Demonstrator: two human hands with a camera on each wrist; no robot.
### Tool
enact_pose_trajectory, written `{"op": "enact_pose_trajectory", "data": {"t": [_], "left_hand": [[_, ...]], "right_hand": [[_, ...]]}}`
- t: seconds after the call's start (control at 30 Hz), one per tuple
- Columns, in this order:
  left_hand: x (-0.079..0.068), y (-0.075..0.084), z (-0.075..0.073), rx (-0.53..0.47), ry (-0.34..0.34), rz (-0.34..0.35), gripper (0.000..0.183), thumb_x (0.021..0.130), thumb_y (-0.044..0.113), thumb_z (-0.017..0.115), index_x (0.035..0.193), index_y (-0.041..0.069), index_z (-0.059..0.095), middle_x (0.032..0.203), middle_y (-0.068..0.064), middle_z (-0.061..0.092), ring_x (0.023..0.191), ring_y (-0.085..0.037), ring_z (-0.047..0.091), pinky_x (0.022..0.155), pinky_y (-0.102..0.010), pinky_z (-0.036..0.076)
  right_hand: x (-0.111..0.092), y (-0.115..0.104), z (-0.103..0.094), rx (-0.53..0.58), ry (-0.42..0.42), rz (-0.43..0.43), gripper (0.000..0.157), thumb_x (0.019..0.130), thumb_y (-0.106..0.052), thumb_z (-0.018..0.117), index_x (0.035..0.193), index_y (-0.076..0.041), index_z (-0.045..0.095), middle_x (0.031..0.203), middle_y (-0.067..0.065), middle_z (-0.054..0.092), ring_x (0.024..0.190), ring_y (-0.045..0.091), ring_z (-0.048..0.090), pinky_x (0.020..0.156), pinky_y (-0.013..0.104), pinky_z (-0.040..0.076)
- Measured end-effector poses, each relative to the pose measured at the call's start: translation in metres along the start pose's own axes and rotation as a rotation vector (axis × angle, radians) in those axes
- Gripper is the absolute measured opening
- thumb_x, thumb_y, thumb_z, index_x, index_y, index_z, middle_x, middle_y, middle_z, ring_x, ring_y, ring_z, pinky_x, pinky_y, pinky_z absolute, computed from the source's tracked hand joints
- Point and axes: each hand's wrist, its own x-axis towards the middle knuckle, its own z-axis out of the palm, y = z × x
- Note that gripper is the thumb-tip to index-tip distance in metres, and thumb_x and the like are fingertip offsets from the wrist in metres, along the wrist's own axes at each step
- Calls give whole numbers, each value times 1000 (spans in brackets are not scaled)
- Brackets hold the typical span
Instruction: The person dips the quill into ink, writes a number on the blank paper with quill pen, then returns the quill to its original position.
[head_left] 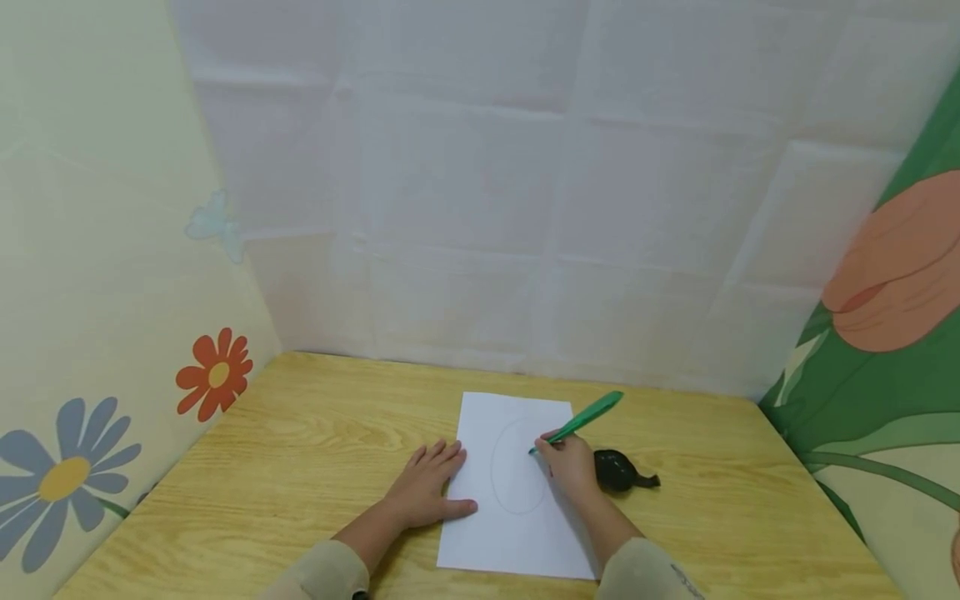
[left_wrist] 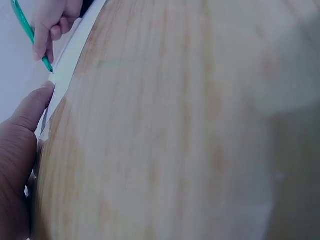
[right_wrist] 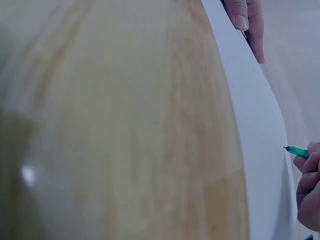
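Note:
A sheet of white paper [head_left: 480, 546] lies on the wooden table, with a thin oval outline drawn on it. My right hand [head_left: 572, 468] pinches a green pen [head_left: 592, 414], its tip at the right side of the oval; the right wrist view shows the pen [right_wrist: 297, 152] with its dark point at the paper. My left hand [head_left: 426, 487] rests flat with fingers spread at the paper's left edge, the thumb lying on the sheet. In the left wrist view, the left thumb [left_wrist: 34, 107] touches the paper's edge. Right of my right hand sits a shiny black object [head_left: 617, 472] with a narrow neck.
The wood-grain table [head_left: 300, 450] extends to both sides of the paper. A white cloth [head_left: 480, 208] hangs behind it. Flower-printed panels stand at the left [head_left: 112, 250] and right [head_left: 885, 400].

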Motion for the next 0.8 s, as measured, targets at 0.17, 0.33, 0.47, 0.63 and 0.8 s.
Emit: {"op": "enact_pose_trajectory", "data": {"t": [0.17,0.33,0.47,0.63,0.8], "left_hand": [[1,2,-1,3,-17,-21,90,84,61,65,148,2,41,158,-14,35,149,-39,23,121,-60,13],[1,3,-2,6,-23,-29,90,84,61,65,148,3,41,158,-14,34,149,-39,23,121,-59,13],[1,3,-2,6,-25,-31,90,84,61,65,148,3,40,158,-14,34,149,-39,23,121,-59,12],[1,4,-2,1,-27,-33,90,84,60,65,148,3,41,158,-14,34,149,-39,22,121,-59,12],[2,3,-1,5,-22,-36,90,84,61,65,148,3,41,158,-13,34,150,-38,22,122,-58,11]], "right_hand": [[1,-2,1,3,-14,20,20,93,-15,66,101,2,71,67,5,66,46,9,47,47,24,42],[2,-2,3,-2,-10,21,20,92,-16,66,100,2,71,68,5,66,47,9,48,48,24,43],[3,-4,4,-24,-10,20,20,92,-17,67,99,1,71,71,5,68,49,10,49,49,25,44],[5,-5,5,-71,-12,21,21,92,-21,68,100,-2,72,70,4,68,50,9,50,49,25,43],[4,-7,6,-100,-15,24,22,92,-24,68,100,-5,73,71,2,69,51,9,52,50,24,44]]}}
